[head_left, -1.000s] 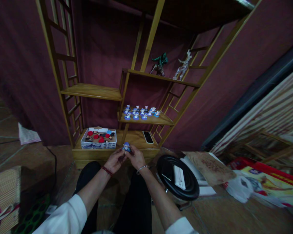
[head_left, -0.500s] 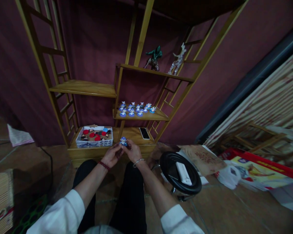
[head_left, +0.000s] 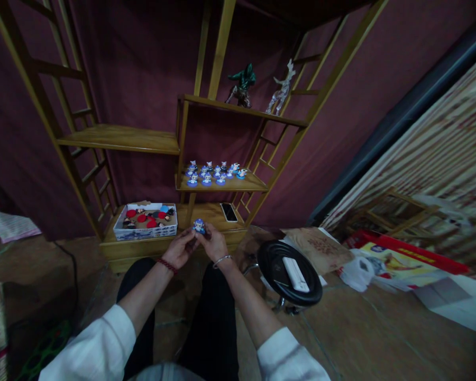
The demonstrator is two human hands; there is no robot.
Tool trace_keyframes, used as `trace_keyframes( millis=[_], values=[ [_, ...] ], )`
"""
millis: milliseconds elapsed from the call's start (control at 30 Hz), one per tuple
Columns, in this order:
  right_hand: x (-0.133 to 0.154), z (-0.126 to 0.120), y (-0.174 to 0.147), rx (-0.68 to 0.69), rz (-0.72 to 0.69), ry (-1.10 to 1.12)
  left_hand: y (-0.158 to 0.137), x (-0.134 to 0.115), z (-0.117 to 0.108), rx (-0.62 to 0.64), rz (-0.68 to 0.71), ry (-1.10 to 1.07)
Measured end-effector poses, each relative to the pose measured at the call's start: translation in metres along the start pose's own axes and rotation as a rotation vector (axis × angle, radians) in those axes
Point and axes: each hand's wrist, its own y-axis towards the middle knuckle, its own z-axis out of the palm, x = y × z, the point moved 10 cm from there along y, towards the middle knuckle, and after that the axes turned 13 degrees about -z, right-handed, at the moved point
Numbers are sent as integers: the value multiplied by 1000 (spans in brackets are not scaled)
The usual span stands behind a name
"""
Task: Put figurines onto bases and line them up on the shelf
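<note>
Between my fingertips is a small blue-and-white figurine point(head_left: 199, 226), held upright in front of the bottom shelf. My left hand point(head_left: 181, 248) pinches it from the left, a dark red beaded bracelet on its wrist. From the other side my right hand point(head_left: 214, 243) grips it too, with a silver bangle behind it. Several similar figurines point(head_left: 207, 180) stand in rows on the middle shelf point(head_left: 238, 186). To the left, a patterned cardboard box point(head_left: 146, 233) holds several figures with red and blue parts.
A phone point(head_left: 229, 212) lies on the bottom shelf. Above stand a green figure point(head_left: 244, 84) and a clear deer statue point(head_left: 281, 90). At right, a black round stool point(head_left: 267, 259) carries a white box point(head_left: 296, 274); a plastic bag point(head_left: 357, 272) and a red-yellow box point(head_left: 404, 259) sit on the floor.
The view has shifted a little, so the shelf unit and stool appear further left. Both hands keep hold of the figurine in nearly the same pose.
</note>
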Motion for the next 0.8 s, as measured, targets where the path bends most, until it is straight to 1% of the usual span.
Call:
trace_keyframes(
  millis=[200,433,567,800],
  values=[
    [-12,-2,3,-56,18,82,9,-4,4,18,3,13],
    [-15,-12,11,-93,28,100,17,-10,19,74,1,68],
    [-17,-14,16,-94,23,141,17,-14,23,33,4,78],
    [-31,-13,20,-87,6,177,23,-18,23,-9,42,114]
  ],
)
